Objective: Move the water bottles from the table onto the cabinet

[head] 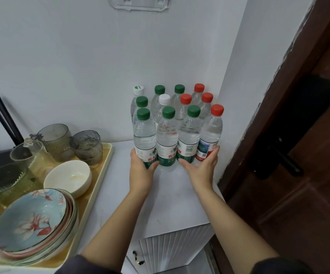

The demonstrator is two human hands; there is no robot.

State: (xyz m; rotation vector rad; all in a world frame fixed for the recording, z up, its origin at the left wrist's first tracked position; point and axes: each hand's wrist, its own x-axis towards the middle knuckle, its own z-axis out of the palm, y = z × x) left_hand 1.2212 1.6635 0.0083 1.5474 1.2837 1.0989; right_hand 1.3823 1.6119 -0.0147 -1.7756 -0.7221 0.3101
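Several clear water bottles (167,133) with green, red and white caps stand upright in a tight cluster on the white cabinet top (172,202), pushed into the corner of the wall. My left hand (141,167) wraps the base of the front left green-capped bottle (143,135). My right hand (201,165) lies with spread fingers against the bases of the front right bottles, a green-capped one (189,133) and a red-capped one (211,131). The rear bottles are partly hidden behind the front row.
A beige tray (99,184) at the left holds glass cups (87,145), a white bowl (68,177) and stacked floral plates (33,220). A dark wooden door (298,155) with a black handle stands at the right. A ribbed cabinet door (172,248) is below.
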